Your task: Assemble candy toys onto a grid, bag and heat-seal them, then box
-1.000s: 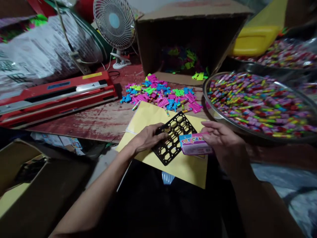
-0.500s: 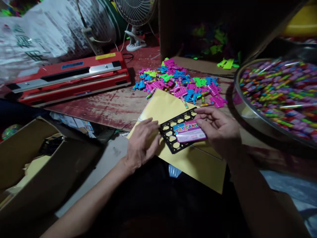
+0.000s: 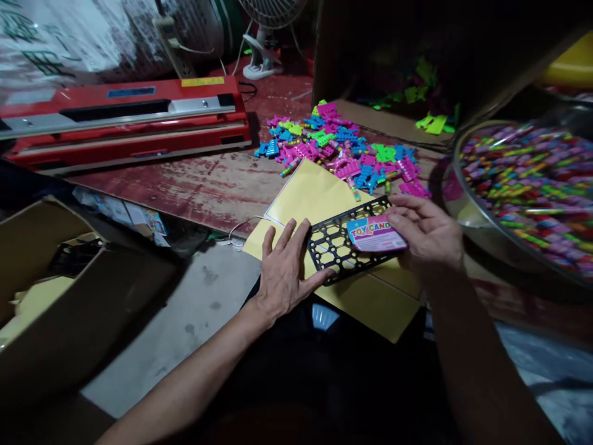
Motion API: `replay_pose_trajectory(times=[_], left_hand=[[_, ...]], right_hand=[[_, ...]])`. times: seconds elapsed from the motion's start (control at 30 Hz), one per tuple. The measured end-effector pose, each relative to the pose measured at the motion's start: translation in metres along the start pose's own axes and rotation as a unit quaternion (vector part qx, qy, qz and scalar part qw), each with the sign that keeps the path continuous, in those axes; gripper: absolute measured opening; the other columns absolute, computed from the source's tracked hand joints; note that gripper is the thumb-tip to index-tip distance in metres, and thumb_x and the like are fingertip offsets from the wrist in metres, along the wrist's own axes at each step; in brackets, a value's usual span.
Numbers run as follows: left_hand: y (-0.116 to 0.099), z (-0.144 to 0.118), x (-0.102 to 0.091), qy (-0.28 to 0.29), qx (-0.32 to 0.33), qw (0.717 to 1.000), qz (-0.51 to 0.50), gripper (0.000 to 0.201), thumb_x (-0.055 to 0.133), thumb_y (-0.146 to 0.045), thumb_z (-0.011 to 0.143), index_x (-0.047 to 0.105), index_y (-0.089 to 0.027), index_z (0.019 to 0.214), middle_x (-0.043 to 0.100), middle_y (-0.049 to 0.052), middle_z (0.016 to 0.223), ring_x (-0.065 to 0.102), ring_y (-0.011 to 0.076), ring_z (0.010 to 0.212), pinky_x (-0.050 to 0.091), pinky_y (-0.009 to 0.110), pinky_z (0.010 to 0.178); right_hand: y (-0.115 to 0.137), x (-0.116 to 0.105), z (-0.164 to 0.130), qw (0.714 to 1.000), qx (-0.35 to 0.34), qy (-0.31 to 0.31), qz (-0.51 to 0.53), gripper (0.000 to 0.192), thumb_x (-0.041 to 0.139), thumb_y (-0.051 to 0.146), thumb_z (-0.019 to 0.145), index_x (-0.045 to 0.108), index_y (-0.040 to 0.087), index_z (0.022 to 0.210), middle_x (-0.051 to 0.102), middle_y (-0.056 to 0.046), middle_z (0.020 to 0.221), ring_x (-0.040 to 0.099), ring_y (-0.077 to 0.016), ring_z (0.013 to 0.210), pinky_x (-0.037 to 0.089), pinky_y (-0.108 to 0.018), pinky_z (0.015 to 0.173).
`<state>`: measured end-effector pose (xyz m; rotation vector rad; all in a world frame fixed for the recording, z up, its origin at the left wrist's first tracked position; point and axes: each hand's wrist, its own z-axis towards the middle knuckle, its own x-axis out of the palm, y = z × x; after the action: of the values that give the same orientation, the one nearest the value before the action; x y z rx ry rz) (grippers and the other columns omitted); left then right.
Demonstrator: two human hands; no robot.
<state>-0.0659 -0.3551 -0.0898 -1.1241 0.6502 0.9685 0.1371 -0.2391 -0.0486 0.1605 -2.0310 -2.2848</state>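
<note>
A black plastic grid with hexagonal holes [image 3: 340, 247] lies on yellow paper sheets [image 3: 315, 198] at the table's near edge. My left hand [image 3: 282, 272] rests flat with fingers spread, its thumb against the grid's lower left corner. My right hand [image 3: 428, 238] holds a pink "TOY CANDY" packet [image 3: 376, 233] on the grid's right end. Just beyond the paper lies a pile of small pink, blue and green plastic toy pieces [image 3: 343, 151].
A red heat sealer [image 3: 125, 120] sits at the left on the worn red table [image 3: 204, 185]. A large metal bowl of coloured candies [image 3: 523, 179] stands at the right. Behind are a cardboard box on its side [image 3: 393, 74] and a small fan [image 3: 266, 37]. An open carton [image 3: 60, 296] sits lower left.
My left hand has slid off the grid's top and spread flat at its left corner. The right hand keeps the packet on the grid. The view has tilted down and left.
</note>
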Motion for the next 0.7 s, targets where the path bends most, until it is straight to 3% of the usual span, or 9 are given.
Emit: replay_pose_trajectory(times=[0.17, 0.37, 0.7], left_hand=[[0.003, -0.001, 0.0, 0.016, 0.046, 0.998, 0.037, 0.091, 0.053, -0.073, 0.075, 0.03, -0.021, 0.146, 0.037, 0.007, 0.152, 0.025, 0.0291, 0.143, 0.003, 0.047, 0.119], [-0.008, 0.001, -0.002, 0.026, 0.029, 0.998, 0.053, 0.093, 0.053, -0.075, 0.073, 0.032, -0.02, 0.145, 0.037, 0.007, 0.152, 0.024, 0.032, 0.143, 0.002, 0.049, 0.118], [-0.003, 0.0, 0.003, 0.007, 0.043, 0.998, 0.044, 0.103, 0.046, -0.085, 0.068, 0.033, -0.019, 0.145, 0.039, 0.01, 0.151, 0.026, 0.0302, 0.142, 0.001, 0.046, 0.118]], right_hand=[[0.001, 0.003, -0.013, 0.999, 0.025, 0.042, -0.009, 0.032, 0.073, 0.022, 0.071, 0.067, 0.019, 0.103, 0.065, -0.001, 0.084, 0.062, -0.012, 0.073, 0.051, -0.021, 0.062], [-0.003, 0.021, -0.028, 0.995, 0.041, 0.086, -0.021, 0.033, 0.071, 0.023, 0.073, 0.065, 0.017, 0.104, 0.065, -0.002, 0.084, 0.065, -0.0138, 0.076, 0.053, -0.023, 0.066], [-0.011, 0.024, -0.029, 0.995, 0.018, 0.088, -0.037, 0.033, 0.069, 0.022, 0.074, 0.065, 0.016, 0.106, 0.065, -0.002, 0.085, 0.064, -0.0138, 0.077, 0.054, -0.025, 0.068]])
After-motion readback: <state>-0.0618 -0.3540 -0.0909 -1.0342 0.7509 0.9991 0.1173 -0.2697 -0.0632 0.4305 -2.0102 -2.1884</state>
